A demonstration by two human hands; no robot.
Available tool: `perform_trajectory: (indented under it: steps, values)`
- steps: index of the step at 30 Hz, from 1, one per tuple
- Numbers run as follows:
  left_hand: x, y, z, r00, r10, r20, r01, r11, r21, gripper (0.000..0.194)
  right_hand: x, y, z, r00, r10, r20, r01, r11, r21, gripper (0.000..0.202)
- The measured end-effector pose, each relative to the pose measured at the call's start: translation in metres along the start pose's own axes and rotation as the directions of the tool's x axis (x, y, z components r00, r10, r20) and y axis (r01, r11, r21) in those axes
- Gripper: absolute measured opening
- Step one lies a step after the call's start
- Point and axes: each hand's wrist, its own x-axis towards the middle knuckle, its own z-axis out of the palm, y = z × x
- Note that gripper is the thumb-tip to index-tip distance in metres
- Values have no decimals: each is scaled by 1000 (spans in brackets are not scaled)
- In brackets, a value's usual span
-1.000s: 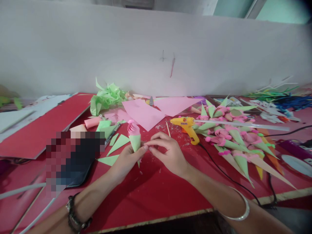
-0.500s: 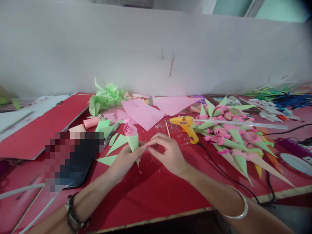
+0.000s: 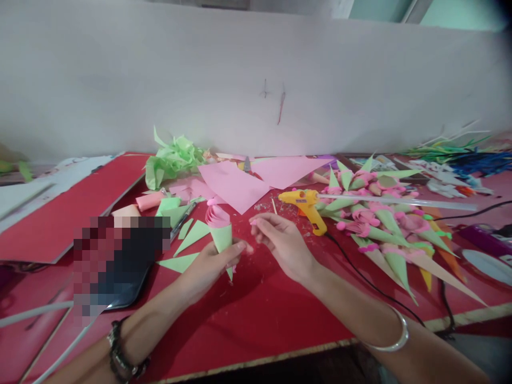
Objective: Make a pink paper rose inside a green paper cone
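My left hand (image 3: 216, 261) is closed round a green paper cone (image 3: 221, 236) that stands nearly upright, point down. Pink curled paper strips (image 3: 218, 215) fill its top, with a small pink pompom (image 3: 212, 202) at the upper edge. To the right, my right hand (image 3: 280, 240) is held apart from the cone, its thumb and forefinger pinched on a tiny pink bit (image 3: 254, 221). Beyond that hand lies a yellow glue gun (image 3: 304, 201) with a long clear glue stick in its back.
Many finished paper cones (image 3: 386, 224) are heaped on the right. Pink sheets (image 3: 236, 184) and crumpled green paper (image 3: 176, 157) lie at the back. Green cut pieces (image 3: 194, 234), a pen and a dark, partly pixelated device (image 3: 136, 282) are on the left. A black cord crosses the right side.
My right hand has moved away from my left, and a gap now shows between them. The cone in my left hand has shifted slightly right and down.
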Motion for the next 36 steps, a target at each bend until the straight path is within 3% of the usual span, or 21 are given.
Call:
perform_trajectory:
  steps: [11,13,17,24,29,36]
  values:
    - [1,1,2,999,34,14,-33,997,-65,29,-3,0,0,995,28,95,-27,1000,-14,14]
    - [0,2,2,999,23,31,-20,998,-64,29,-3,1,-1,997,16,80,-12,998,-56,18]
    - [-2,3,2,998,-23,58,26,998,-52,27,-1,3,-1,999,-37,15,38,996,-84,5]
    - [0,0,2,999,-24,34,25,999,-40,26,-2,1,0,998,28,52,-27,999,-30,12]
    - [0,1,2,995,-22,95,24,999,-25,29,-1,1,-1,999,-48,-1,47,994,-99,8]
    - [-1,2,3,994,-16,110,21,999,-44,25,-2,2,0,997,14,81,-11,999,-32,11]
